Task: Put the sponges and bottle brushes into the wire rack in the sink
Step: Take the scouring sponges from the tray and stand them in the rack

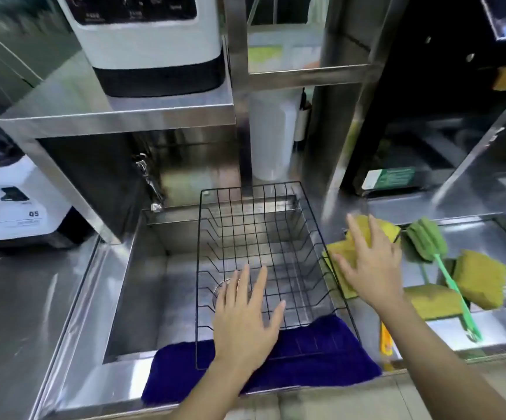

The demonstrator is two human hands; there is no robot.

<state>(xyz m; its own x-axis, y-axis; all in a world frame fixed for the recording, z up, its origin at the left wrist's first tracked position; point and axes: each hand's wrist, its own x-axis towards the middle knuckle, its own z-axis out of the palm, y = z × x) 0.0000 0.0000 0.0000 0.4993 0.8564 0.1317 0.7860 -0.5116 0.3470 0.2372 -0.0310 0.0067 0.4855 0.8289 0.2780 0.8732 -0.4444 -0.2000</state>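
A black wire rack [312, 207] sits in the steel sink [142, 268], with nothing inside it. My left hand [245, 316] hovers spread open over the rack's near end. My right hand [369, 265] lies fingers apart on top of yellow sponges [339, 253] just right of the rack. More yellow sponges lie further right: one [482, 277] tilted up and one [430, 300] flat. A green bottle brush [427, 237] with a light green handle lies across them. A second green brush handle shows beside it. An orange-yellow handle [386, 341] pokes out under my right forearm.
A dark blue cloth [306, 359] drapes over the sink's front edge under the rack. A faucet [150, 183] hangs at the sink's back left. White appliances stand at left [12, 201] and on a steel shelf [148, 40]. A white container [271, 137] stands behind the rack.
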